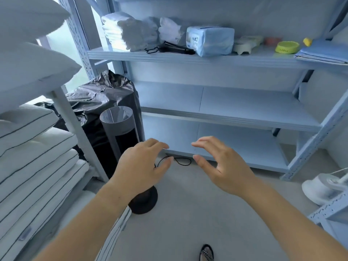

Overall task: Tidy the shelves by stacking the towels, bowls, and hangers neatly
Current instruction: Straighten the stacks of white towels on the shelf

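In the head view the left grip (143, 166) and right grip (222, 166) hang side by side low before the rack, fingers loosely spread, each holding nothing. Well above and beyond them, the upper shelf (188, 57) carries the task's things. Soft white towels (130, 32) sit in lumpy, uneven piles up-left of the left grip, and thin black hangers (169, 48) lie loose just in front of them. Far up-right of the right grip, a hard, round yellow-green bowl (287, 47) stands apart and unstacked. A crinkly blue plastic pack (210, 41) sits between the hangers and the bowl. Tidying looks barely begun; all three groups seem left to stack.
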The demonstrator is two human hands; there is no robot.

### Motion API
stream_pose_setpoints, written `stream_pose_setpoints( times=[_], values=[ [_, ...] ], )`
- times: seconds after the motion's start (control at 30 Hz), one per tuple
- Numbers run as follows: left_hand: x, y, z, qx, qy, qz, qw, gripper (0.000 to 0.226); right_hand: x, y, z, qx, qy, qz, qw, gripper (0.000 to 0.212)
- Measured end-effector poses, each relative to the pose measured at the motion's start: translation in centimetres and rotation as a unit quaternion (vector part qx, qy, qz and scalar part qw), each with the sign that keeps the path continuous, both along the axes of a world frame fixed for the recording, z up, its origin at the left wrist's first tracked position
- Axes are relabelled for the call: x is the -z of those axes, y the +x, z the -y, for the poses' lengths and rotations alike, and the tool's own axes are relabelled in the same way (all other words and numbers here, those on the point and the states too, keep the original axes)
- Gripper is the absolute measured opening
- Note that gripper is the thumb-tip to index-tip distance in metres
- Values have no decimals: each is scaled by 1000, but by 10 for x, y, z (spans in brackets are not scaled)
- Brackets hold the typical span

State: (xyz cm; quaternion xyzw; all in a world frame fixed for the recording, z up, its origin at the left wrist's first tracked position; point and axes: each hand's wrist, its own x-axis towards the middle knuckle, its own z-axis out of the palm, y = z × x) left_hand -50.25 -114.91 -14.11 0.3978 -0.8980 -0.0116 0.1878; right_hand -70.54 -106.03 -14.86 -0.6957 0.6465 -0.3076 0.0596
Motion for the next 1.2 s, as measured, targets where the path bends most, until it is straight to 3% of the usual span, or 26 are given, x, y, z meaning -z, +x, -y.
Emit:
stream_pose_setpoints(
  times=[0.47, 0.83, 1.2],
  values=[
    [-26, -206, 242, -21, 0, -38, 999, 34, -13, -194, 255, -20, 1, -4, 1000, 35],
    [-22, -214, 423, -82, -8, -56, 995, 30, -22, -205, 474, -113, -3, -45, 992, 35],
    [-55, -215, 626, -111, -47, -64, 991, 31, -54, -209, 680, -123, -26, -40, 991, 37]
  ],
)
